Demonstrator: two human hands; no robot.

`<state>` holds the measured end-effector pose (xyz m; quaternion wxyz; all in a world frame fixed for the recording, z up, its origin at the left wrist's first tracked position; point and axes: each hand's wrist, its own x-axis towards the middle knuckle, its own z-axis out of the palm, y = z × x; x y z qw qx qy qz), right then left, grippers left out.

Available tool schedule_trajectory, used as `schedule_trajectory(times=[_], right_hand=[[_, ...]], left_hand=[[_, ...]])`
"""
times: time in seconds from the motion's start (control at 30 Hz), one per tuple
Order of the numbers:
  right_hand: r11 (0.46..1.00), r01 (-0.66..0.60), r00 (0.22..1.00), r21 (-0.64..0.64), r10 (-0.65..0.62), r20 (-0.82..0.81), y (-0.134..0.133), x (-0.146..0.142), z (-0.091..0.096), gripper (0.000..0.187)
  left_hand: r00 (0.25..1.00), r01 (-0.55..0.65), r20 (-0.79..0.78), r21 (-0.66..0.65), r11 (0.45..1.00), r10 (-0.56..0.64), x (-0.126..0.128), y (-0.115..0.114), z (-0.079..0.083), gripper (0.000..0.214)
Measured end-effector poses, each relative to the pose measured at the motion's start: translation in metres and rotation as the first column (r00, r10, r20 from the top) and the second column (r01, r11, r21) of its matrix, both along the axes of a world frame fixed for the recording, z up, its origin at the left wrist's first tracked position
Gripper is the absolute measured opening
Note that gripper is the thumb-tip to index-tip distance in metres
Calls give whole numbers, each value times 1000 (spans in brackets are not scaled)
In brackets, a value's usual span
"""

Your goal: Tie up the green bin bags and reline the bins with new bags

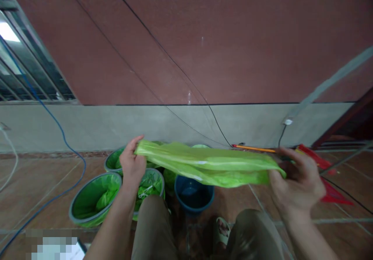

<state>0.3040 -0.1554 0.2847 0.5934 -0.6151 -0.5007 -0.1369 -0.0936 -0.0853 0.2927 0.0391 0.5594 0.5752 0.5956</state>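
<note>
A bright green plastic bag (204, 163) is stretched flat between my two hands, partly folded lengthwise. My left hand (133, 165) pinches its left end between thumb and fingers. At the right end, my right hand (297, 174) grips the bag, its fingers slightly blurred. Below the bag's middle stands a dark blue bucket (194, 205) with no green liner visible in it. To its left are several bins lined with green bags, among them a large one (94, 200) beside my left forearm and another (150, 184) behind my left knee.
A blue cable (62, 136) runs down the wall and over the tiled floor (43, 174) at the left. On the right lie a red dustpan-like object (335, 192) and an orange stick (253, 148). A grey and maroon wall (186, 120) rises ahead.
</note>
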Motion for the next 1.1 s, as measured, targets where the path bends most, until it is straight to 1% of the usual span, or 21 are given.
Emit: schedule_trajectory(times=[0.03, 0.07, 0.1, 0.17, 0.2, 0.23, 0.27, 0.33, 0.37, 0.47, 0.53, 0.57, 0.6, 0.63, 0.73, 0.8, 0.87, 0.97, 1.0, 1.03, 1.1], right_hand=[[1000, 12, 1000, 3, -12, 29, -6, -4, -13, 46], [987, -75, 996, -145, 82, 46, -12, -7, -33, 42], [924, -150, 987, -352, 163, 7, -17, -9, -58, 41], [684, -216, 976, -697, 167, -138, -24, -10, -107, 34], [617, -250, 968, -746, 173, -181, -27, -10, -128, 33], [604, -276, 961, -747, 178, -211, -29, -10, -142, 35], [615, -306, 952, -727, 197, -234, -30, -12, -151, 37], [645, -332, 943, -688, 199, -268, -33, -20, -151, 42], [664, -338, 939, -666, 195, -283, -34, -27, -146, 47], [699, -413, 906, -584, 246, -346, -43, -62, -123, 55], [679, -508, 856, -530, 326, -401, -56, -93, -111, 53], [658, -544, 834, -521, 351, -427, -64, -110, -107, 52], [609, -598, 799, -522, 398, -451, -74, -126, -105, 50], [562, -646, 762, -517, 441, -474, -84, -142, -103, 47], [304, -771, 617, -560, 572, -540, -109, -178, -105, 41], [113, -788, 520, -605, 647, -557, -119, -196, -107, 38], [-81, -754, 415, -652, 711, -567, -123, -210, -108, 37], [-381, -641, 170, -666, 775, -608, -116, -221, -100, 32], [-442, -614, 94, -654, 781, -617, -112, -221, -95, 31], [-471, -606, 49, -641, 782, -621, -105, -221, -89, 31], [-458, -641, 76, -616, 761, -645, -90, -218, -79, 33]], left_hand=[[999, -33, 15, 45, 998, 32, -2, -7, -9, 58], [998, -46, 32, 10, 999, 45, -5, -14, -23, 56], [999, -29, 42, -109, 994, 34, -8, -20, -41, 53], [998, 53, 51, -411, 910, -35, -19, -28, -80, 45], [995, 95, 70, -470, 877, -71, -25, -29, -96, 46], [991, 120, 107, -481, 868, -77, -31, -27, -107, 47], [984, 126, 169, -473, 872, -51, -37, -23, -114, 46], [920, 131, 387, -446, 885, 59, -47, -12, -114, 42], [844, 157, 527, -416, 896, 97, -50, -7, -109, 41], [495, 289, 867, -220, 932, 52, -50, -4, -93, 32], [292, 370, 955, -62, 927, -53, -42, -22, -89, 32], [226, 409, 970, -5, 912, -96, -37, -35, -89, 38], [177, 496, 980, -6, 869, -94, -31, -51, -91, 46], [162, 561, 984, -28, 827, -76, -25, -67, -93, 55], [203, 657, 979, -113, 745, -31, -12, -107, -95, 73], [267, 672, 964, -187, 717, 1, -10, -121, -92, 69], [352, 649, 934, -285, 706, 54, -10, -128, -89, 55], [458, 555, 876, -412, 722, 148, -13, -136, -90, 47], [480, 531, 861, -438, 725, 169, -14, -140, -91, 47], [498, 511, 847, -459, 727, 185, -14, -143, -93, 45], [542, 474, 815, -496, 728, 202, -13, -149, -95, 40]])
